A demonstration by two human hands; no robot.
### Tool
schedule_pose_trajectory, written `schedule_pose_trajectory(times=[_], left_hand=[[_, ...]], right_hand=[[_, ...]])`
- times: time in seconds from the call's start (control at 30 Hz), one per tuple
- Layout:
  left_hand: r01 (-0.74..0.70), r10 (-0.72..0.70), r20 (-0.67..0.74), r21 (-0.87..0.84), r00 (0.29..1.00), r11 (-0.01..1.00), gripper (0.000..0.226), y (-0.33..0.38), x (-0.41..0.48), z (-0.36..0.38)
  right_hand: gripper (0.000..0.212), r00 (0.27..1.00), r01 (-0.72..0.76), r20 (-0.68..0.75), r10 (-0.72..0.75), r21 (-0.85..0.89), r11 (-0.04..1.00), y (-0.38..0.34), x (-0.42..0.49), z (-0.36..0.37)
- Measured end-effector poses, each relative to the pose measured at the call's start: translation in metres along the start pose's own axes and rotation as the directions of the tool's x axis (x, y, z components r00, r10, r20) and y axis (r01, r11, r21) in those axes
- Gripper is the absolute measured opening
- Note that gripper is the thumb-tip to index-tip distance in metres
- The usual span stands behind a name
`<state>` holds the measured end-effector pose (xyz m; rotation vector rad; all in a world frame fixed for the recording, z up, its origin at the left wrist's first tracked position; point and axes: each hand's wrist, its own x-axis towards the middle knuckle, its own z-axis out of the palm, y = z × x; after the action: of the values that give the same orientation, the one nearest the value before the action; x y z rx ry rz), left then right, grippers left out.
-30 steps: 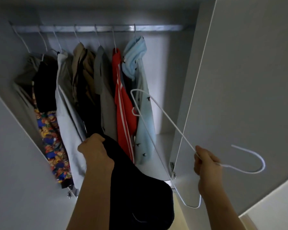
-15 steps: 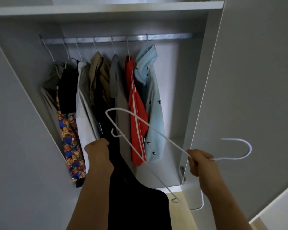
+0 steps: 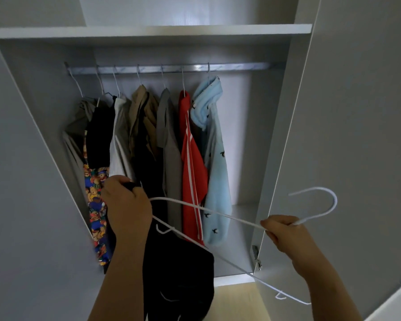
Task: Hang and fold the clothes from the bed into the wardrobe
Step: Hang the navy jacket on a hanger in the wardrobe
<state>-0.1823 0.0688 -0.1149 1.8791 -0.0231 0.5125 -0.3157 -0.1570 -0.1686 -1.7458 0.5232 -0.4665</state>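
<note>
My left hand [image 3: 126, 208] grips the top of a black garment [image 3: 178, 276] that hangs down in front of the open wardrobe. My right hand [image 3: 285, 235] holds a white wire hanger [image 3: 218, 214] by its neck, hook pointing right. The hanger's far end lies beside my left hand, over the black garment. On the metal rail [image 3: 236, 67] hang several clothes, among them a red garment [image 3: 192, 163] and a light blue fleece [image 3: 215, 158].
The wardrobe's right door [image 3: 345, 135] stands open beside my right hand; the left door [image 3: 21, 181] is open too. A white shelf [image 3: 148, 32] runs above the rail. The rail's right stretch carries no hangers. Pale wooden floor [image 3: 239, 302] shows below.
The hanger's far end has swung left and down from in front of the red and blue clothes to my left hand and the black garment. The view has tilted upward.
</note>
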Motion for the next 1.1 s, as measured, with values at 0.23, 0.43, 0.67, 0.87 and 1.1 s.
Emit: schedule_pose_trajectory(times=[0.23, 0.43, 0.67, 0.87, 1.1], left_hand=[[-0.305, 0.307, 0.293, -0.054, 0.906, 0.951, 0.027, 0.006, -0.034, 0.022], [-0.426, 0.453, 0.59, -0.196, 0.668, 0.884, 0.037, 0.014, -0.062, 0.032], [-0.345, 0.326, 0.755, -0.14, 0.569, 0.928, 0.041, 0.011, -0.074, 0.031], [-0.81, 0.441, 0.784, 0.13, 0.437, 0.573, 0.035, 0.016, -0.061, 0.035], [-0.596, 0.48, 0.584, 0.008, 0.654, 0.803, 0.033, 0.014, -0.069, 0.031]], right_hand=[[0.056, 0.999, 0.022, 0.047, -0.022, 0.013, 1.0, -0.005, -0.013, 0.025], [0.054, 0.999, 0.034, 0.027, -0.034, -0.007, 0.999, -0.01, -0.02, 0.031], [0.055, 0.986, -0.088, -0.134, 0.099, 0.081, 0.993, -0.011, -0.021, 0.028], [0.057, 0.978, -0.005, -0.21, 0.018, 0.059, 0.998, -0.019, -0.021, 0.011], [0.017, 0.842, 0.379, -0.369, -0.393, -0.113, 0.918, -0.037, -0.026, 0.007]])
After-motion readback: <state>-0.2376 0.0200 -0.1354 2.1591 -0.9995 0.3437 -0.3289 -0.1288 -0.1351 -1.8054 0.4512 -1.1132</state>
